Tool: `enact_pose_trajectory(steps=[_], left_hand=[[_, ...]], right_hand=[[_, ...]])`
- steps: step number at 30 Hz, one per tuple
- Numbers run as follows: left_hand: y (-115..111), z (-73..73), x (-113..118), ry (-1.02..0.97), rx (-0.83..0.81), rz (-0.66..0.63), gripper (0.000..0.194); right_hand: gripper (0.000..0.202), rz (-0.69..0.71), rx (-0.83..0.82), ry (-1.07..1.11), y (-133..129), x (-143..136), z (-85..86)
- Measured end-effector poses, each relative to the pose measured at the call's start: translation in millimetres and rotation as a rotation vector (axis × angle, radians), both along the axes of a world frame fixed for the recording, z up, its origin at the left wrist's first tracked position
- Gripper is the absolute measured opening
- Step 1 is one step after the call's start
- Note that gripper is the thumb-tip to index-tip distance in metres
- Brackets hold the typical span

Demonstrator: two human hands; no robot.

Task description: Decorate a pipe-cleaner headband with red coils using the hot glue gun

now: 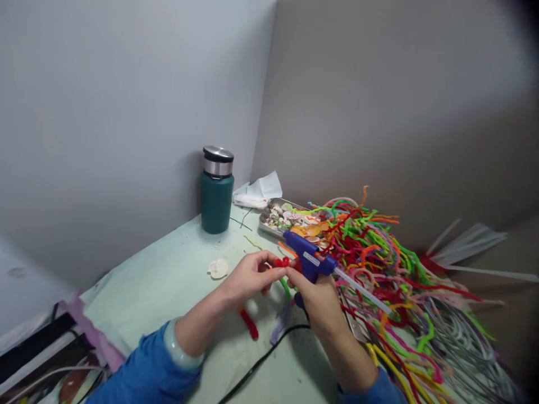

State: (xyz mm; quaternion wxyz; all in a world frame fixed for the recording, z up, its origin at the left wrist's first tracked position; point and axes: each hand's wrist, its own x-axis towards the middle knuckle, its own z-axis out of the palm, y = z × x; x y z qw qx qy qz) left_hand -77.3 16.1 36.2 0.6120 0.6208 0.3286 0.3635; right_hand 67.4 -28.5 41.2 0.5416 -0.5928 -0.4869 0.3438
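My left hand (pixel 251 275) pinches a small red fuzzy piece (pixel 282 262) between thumb and fingertips, above the pale green table. Touching the same piece with its thumb and finger, my right hand (pixel 318 297) also holds a blue glue gun (pixel 307 255). A clear glue stick (pixel 362 290) sticks out of the gun's back end toward the lower right. Under the hands lie a short red pipe cleaner (pixel 249 324) and a purple one (pixel 280 324). A cream round disc (pixel 218 269) rests left of my left hand.
A green bottle (pixel 217 202) stands near the wall. Behind my hands is a metal tray (pixel 269 228) of small pieces. A big pile of coloured pipe cleaners (pixel 379 258) covers the right side. A black cable (pixel 261 362) crosses the front.
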Motion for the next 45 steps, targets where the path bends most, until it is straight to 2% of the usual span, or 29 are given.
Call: enact_pose_trajectory(steps=[4,10,14,22,31,34,39,45], left_hand=[[-0.5,0.8,0.2,-0.057,-0.054,-0.014,0.028],[2.0,2.3,-0.3,-0.03,-0.124,0.051,0.027],[1.6,1.2,-1.9,0.011,-0.068,0.034,0.024],[1.4,-2.7,-3.7,0.03,-0.011,0.011,0.023],[3.1,-3.9,-3.3,0.074,0.043,0.082,0.032],[2.6,-5.1,-2.6,0.065,0.025,0.088,0.033],[0.4,-4.0,-0.9,0.033,-0.053,0.012,0.03],[-0.2,-3.6,2.5,-0.013,-0.074,0.069,0.029]], right_hand=[[0.024,-0.005,0.005,0.034,0.7,-2.5,-0.3],[0.03,-0.017,-0.015,0.018,1.1,-3.5,2.0],[0.025,-0.021,-0.016,-0.008,0.7,-3.2,2.0],[0.022,0.039,0.004,0.178,1.4,-6.1,-6.1],[0.023,-0.006,0.004,0.098,1.5,-7.6,-8.2],[0.024,-0.019,0.011,0.111,1.6,-7.9,-8.5],[0.023,-0.035,0.029,0.11,2.7,-6.3,-10.0],[0.024,-0.046,0.046,0.202,2.8,-9.0,-11.1]])
